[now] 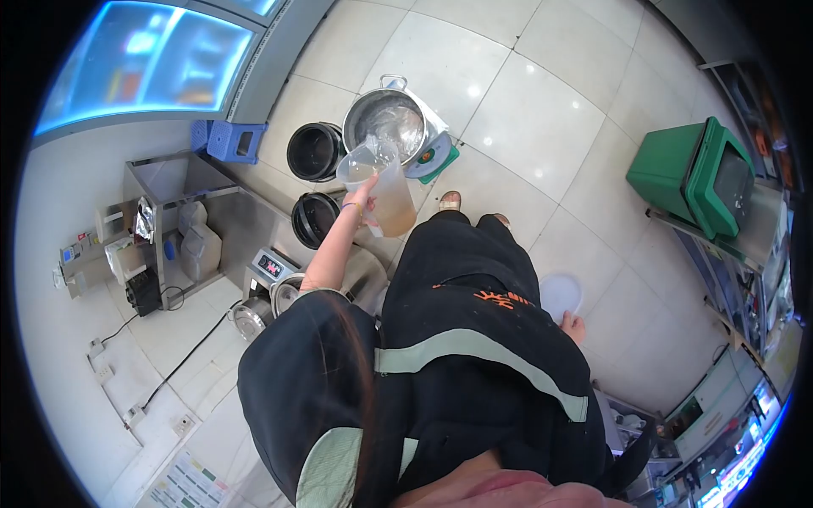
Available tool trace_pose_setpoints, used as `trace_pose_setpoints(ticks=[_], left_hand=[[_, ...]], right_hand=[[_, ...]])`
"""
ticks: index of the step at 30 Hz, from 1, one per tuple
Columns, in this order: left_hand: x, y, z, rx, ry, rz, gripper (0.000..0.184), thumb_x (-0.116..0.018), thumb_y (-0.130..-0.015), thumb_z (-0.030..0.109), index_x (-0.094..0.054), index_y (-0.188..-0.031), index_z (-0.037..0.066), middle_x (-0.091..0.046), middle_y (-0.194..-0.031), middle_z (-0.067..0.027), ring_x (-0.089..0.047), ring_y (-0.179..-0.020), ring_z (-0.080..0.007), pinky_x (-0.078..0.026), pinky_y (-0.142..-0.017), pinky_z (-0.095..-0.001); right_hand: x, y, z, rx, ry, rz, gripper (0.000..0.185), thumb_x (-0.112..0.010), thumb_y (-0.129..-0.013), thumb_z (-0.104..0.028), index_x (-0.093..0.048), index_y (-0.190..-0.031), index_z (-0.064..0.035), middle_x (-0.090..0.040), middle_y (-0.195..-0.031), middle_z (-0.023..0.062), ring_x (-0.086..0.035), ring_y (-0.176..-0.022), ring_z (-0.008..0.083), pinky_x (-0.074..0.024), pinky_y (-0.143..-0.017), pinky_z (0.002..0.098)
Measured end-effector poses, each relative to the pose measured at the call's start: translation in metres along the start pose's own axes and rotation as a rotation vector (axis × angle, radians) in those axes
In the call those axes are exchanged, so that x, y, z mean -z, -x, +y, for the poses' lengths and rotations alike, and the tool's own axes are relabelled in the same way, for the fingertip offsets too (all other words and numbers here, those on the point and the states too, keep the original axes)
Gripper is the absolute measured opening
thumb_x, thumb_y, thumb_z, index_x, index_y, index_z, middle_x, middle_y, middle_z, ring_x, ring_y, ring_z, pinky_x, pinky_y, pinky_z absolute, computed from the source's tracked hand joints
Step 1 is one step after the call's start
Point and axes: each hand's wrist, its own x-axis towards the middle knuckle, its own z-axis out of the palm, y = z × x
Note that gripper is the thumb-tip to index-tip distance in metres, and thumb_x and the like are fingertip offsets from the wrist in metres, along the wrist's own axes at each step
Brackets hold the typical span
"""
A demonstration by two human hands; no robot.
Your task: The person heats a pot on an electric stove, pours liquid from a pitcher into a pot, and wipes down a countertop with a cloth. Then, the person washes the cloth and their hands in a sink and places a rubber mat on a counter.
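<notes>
My left hand (362,195) is closed on the handle of a translucent plastic jug (393,201) with pale brownish liquid in it. The jug's mouth is at the near edge of a large metal pot (349,127); I cannot tell whether liquid is running out. Inside the pot is something clear and shiny. Under the pot, partly hidden, is a green-based scale (434,158) with a round dial. Down at my right side, my right hand (573,327) grips a round whitish lid (561,296) by its edge.
Two black buckets (309,152) (306,229) stand left of the pot. A steel counter (246,222) with a control panel (271,266) runs along the left. Blue stools (235,142) stand below a lit display case (152,55). At right is a green bin (677,173) beside shelves.
</notes>
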Motion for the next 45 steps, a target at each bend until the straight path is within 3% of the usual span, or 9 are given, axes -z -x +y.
trace_pose_setpoints(ticks=[4,7,10,13,16,31,40,43,45], left_hand=[[0.007,-0.009,0.001,0.001,-0.017,-0.078,0.081,-0.066,-0.063,0.064,-0.051,-0.101,-0.006,-0.050,-0.073,-0.0084,-0.050,-0.062,-0.0181,-0.049,-0.070,-0.0592],[0.007,-0.016,0.001,0.015,-0.036,-0.040,0.080,-0.065,-0.063,0.065,-0.052,-0.099,-0.005,-0.051,-0.074,-0.0088,-0.050,-0.064,-0.0169,-0.052,-0.069,-0.0549],[0.004,-0.017,0.000,-0.053,-0.104,0.040,0.082,-0.061,-0.064,0.069,-0.058,-0.090,-0.008,-0.047,-0.058,-0.0034,-0.047,-0.050,-0.0148,-0.051,-0.050,-0.0388],[0.008,-0.027,0.002,-0.015,-0.235,-0.006,0.082,-0.058,-0.065,0.072,-0.060,-0.083,-0.008,-0.046,-0.052,-0.0025,-0.044,-0.043,-0.0138,-0.038,-0.040,-0.0305],[0.008,-0.027,0.004,-0.029,-0.263,0.006,0.083,-0.056,-0.065,0.073,-0.060,-0.081,-0.007,-0.043,-0.047,-0.0016,-0.039,-0.038,-0.0128,-0.026,-0.038,-0.0273],[0.007,-0.037,0.009,0.131,-0.377,-0.073,0.091,-0.046,-0.065,0.080,-0.059,-0.090,-0.006,-0.041,-0.048,-0.0002,-0.027,-0.034,-0.0083,-0.020,-0.036,-0.0254],[0.013,-0.039,0.010,0.113,-0.464,-0.113,0.089,-0.046,-0.066,0.080,-0.058,-0.094,-0.004,-0.039,-0.049,0.0034,-0.030,-0.039,-0.0081,-0.023,-0.042,-0.0239],[0.014,-0.029,0.014,0.097,-0.518,-0.104,0.089,-0.047,-0.065,0.079,-0.058,-0.094,-0.004,-0.039,-0.048,0.0032,-0.032,-0.038,-0.0066,-0.022,-0.039,-0.0233],[0.017,-0.037,0.014,0.105,-0.538,-0.136,0.092,-0.043,-0.064,0.082,-0.059,-0.096,-0.004,-0.041,-0.052,0.0000,-0.036,-0.044,-0.0111,-0.028,-0.046,-0.0281]], right_hand=[[0.007,0.009,-0.008,0.014,0.069,-0.033,0.029,-0.064,-0.081,-0.024,-0.054,-0.074,0.0022,-0.054,-0.053,0.0074,-0.053,-0.041,0.0134,-0.0391,-0.038,0.0271],[0.005,0.013,-0.008,0.009,0.046,-0.038,0.029,-0.064,-0.081,-0.024,-0.054,-0.075,0.0027,-0.054,-0.054,0.0073,-0.053,-0.041,0.0130,-0.0392,-0.038,0.0272],[0.004,0.017,-0.009,-0.034,0.025,-0.054,0.029,-0.063,-0.081,-0.024,-0.054,-0.076,0.0026,-0.054,-0.053,0.0069,-0.053,-0.042,0.0126,-0.0385,-0.038,0.0269],[0.001,0.019,-0.010,0.035,0.066,-0.032,0.029,-0.063,-0.081,-0.024,-0.053,-0.075,0.0016,-0.053,-0.053,0.0064,-0.053,-0.042,0.0122,-0.0379,-0.038,0.0263],[-0.001,0.021,-0.012,0.047,0.057,-0.028,0.028,-0.063,-0.082,-0.024,-0.051,-0.073,0.0002,-0.052,-0.051,0.0056,-0.052,-0.042,0.0118,-0.0373,-0.039,0.0259],[-0.013,0.030,0.008,-0.149,-0.133,-0.067,0.027,-0.063,-0.081,-0.022,-0.053,-0.070,0.0003,-0.052,-0.050,0.0059,-0.049,-0.040,0.0115,-0.0365,-0.039,0.0277],[-0.012,0.033,0.014,-0.174,-0.134,-0.111,0.027,-0.062,-0.081,-0.022,-0.054,-0.069,0.0013,-0.053,-0.051,0.0067,-0.049,-0.044,0.0129,-0.0386,-0.045,0.0304],[-0.006,0.041,0.000,-0.121,-0.089,-0.070,0.027,-0.062,-0.081,-0.021,-0.053,-0.069,0.0018,-0.054,-0.052,0.0075,-0.050,-0.044,0.0135,-0.0389,-0.046,0.0311],[-0.006,0.040,0.004,-0.111,-0.104,-0.071,0.028,-0.062,-0.081,-0.021,-0.053,-0.069,0.0019,-0.054,-0.052,0.0082,-0.050,-0.044,0.0140,-0.0390,-0.046,0.0312]])
